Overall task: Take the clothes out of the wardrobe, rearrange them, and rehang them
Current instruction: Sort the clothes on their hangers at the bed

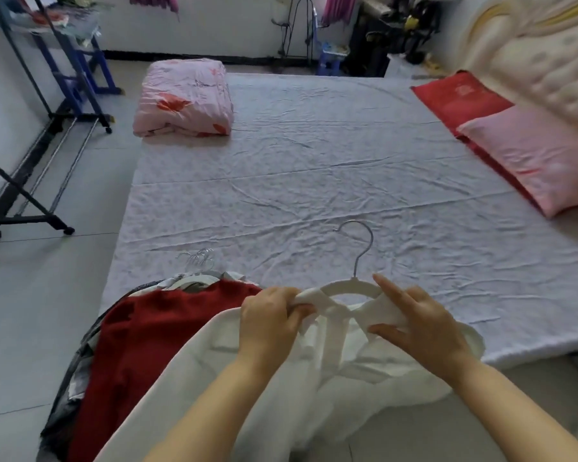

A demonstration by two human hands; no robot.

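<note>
Straightening the white shirt on its hanger, left hand and right hand each pinch the collar; the pile beside it likely still awaits rehanging.

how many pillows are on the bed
2: a pink pillow at the bed's right edge, lying partly over a red pillow, both beside the headboard. None looks hidden.

The shirt is plain white, and so is its hanger, just with a silver hook. The sweater is a deep red. The sheet is pale lilac-white with a faint tiny print. The quilt is pink with red leaves on it. The pillow is plain pink, the cloth bright red. Headboard cream, curtains magenta, floor grey.
</note>
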